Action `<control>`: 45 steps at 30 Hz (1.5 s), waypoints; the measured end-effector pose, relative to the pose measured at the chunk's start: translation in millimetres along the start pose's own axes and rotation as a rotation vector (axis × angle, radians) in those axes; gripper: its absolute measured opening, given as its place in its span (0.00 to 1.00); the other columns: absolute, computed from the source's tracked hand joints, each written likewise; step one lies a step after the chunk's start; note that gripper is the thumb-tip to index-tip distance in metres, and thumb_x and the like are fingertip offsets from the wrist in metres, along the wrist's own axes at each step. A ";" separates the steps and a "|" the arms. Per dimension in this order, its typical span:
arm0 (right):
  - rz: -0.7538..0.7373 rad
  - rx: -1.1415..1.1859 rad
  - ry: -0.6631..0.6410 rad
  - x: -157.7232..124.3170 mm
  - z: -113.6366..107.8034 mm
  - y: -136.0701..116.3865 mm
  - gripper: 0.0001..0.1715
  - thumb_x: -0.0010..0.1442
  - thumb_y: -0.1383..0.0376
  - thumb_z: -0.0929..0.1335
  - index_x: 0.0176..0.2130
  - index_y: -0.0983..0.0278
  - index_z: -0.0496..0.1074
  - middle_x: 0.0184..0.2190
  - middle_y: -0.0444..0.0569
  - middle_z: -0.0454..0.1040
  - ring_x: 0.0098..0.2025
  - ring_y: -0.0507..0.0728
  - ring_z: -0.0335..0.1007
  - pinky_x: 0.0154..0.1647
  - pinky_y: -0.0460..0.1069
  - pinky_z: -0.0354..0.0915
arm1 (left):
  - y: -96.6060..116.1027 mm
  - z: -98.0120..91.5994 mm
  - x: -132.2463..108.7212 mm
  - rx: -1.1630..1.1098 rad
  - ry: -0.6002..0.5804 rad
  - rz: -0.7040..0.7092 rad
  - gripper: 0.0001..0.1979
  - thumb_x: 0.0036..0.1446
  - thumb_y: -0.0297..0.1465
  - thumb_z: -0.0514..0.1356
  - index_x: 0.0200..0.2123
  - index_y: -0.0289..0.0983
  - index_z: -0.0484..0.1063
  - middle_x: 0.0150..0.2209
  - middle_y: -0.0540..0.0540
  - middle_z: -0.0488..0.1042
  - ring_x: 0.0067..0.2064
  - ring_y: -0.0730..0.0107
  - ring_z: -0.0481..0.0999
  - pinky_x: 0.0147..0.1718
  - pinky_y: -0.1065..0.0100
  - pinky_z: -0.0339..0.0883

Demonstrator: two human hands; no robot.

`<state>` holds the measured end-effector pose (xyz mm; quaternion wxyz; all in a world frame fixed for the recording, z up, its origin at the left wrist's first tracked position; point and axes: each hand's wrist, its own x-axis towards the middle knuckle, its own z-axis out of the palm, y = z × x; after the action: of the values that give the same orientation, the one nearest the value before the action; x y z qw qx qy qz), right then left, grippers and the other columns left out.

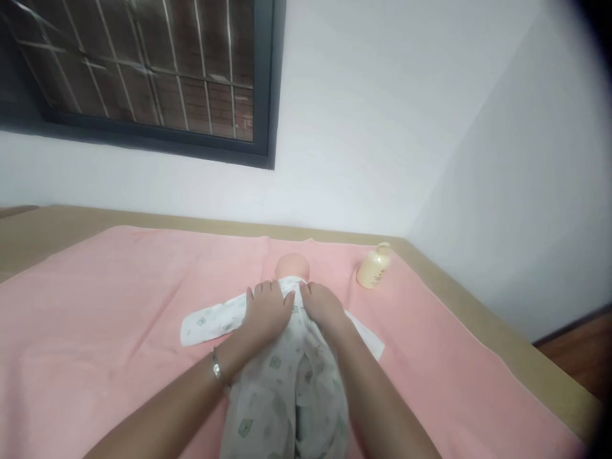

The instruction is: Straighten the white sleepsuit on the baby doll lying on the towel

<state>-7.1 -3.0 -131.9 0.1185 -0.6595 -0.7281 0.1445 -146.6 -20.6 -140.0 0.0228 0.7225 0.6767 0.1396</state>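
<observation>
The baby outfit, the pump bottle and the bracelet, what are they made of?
Baby outfit: soft-looking, matte fabric, perhaps cotton; it folds and drapes.
Pump bottle: probably smooth plastic, because its pale yellow side shines gently.
Bracelet: likely polished, silvery metal, since it gleams, but it's too small to be sure.
</observation>
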 end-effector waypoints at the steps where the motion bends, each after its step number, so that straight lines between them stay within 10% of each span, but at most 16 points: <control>1: -0.017 -0.030 0.007 -3.2 -1.3 -2.3 0.34 0.69 0.54 0.47 0.43 0.70 0.71 0.41 0.62 0.74 0.43 0.62 0.70 0.41 0.52 0.60 | -3.6 -2.2 4.8 -0.046 -0.027 -0.023 0.26 0.63 0.44 0.42 0.45 0.31 0.70 0.47 0.34 0.72 0.51 0.48 0.68 0.52 0.49 0.56; 7: -0.017 -0.085 0.059 -5.9 1.6 -6.3 0.33 0.67 0.50 0.50 0.45 0.69 0.69 0.41 0.62 0.73 0.43 0.64 0.69 0.41 0.54 0.59 | -26.0 -14.4 22.7 -0.333 -0.270 -0.112 0.36 0.52 0.61 0.43 0.42 0.38 0.71 0.44 0.39 0.76 0.43 0.51 0.75 0.38 0.60 0.65; 45: 0.036 0.091 0.117 15.5 22.6 18.4 0.33 0.64 0.42 0.51 0.43 0.62 0.68 0.38 0.52 0.74 0.37 0.59 0.68 0.34 0.49 0.56 | -32.5 10.7 29.2 -0.325 -0.140 -0.088 0.32 0.56 0.58 0.41 0.41 0.40 0.71 0.42 0.43 0.76 0.41 0.57 0.75 0.37 0.62 0.64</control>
<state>0.1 12.9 -159.9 0.1882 -0.6738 -0.7006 0.1405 -174.3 12.4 -152.5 0.1922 0.6868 0.6731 0.1954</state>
